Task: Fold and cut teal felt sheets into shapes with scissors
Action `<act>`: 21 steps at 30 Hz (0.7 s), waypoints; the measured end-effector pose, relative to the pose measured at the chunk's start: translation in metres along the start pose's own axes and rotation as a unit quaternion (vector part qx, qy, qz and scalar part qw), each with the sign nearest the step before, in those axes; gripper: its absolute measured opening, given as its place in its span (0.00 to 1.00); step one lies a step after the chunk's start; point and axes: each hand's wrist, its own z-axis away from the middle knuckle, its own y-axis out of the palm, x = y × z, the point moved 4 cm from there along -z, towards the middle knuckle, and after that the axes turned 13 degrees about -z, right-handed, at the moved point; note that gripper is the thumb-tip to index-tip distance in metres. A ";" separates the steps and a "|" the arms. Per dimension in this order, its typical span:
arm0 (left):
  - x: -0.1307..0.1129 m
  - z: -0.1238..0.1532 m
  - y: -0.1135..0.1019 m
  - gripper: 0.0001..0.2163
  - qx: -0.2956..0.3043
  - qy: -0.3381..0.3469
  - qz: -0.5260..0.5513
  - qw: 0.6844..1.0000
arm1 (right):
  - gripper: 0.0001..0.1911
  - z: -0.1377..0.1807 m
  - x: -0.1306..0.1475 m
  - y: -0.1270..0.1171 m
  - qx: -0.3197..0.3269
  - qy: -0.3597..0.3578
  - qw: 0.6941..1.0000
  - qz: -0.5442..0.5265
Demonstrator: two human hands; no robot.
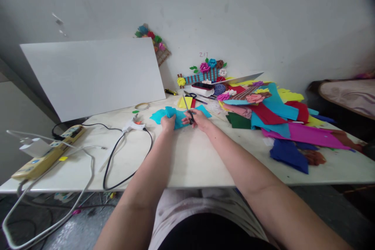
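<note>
In the middle of the white table, my left hand [168, 122] is closed on a piece of bright blue crepe paper [179, 118]. My right hand [199, 119] grips a pair of scissors [188, 110] by dark handles, with the blades pointing up and away from me. The scissors are just to the right of the blue paper in my left hand. Another bit of blue paper [204, 111] lies behind my right hand. Yellow paper squares [185, 102] lie just beyond the scissors, over something red.
A white hot glue gun [133, 125] with a black cord lies left, near a tape roll [142, 106] and a power strip [48, 154]. A white board [96, 76] leans at the back left. Colourful paper sheets [307, 134] are heaped right; a flower-decorated guitar shape [202, 77] stands behind.
</note>
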 end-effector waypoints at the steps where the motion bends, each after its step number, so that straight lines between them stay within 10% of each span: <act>1: 0.000 0.000 0.000 0.13 0.002 0.002 -0.010 1.000 | 0.15 0.000 -0.001 0.002 0.008 0.000 1.000 -0.005; 21: 0.001 0.001 0.002 0.13 -0.011 -0.009 0.046 0.999 | 0.21 0.001 -0.014 0.010 -0.026 0.058 0.996 0.069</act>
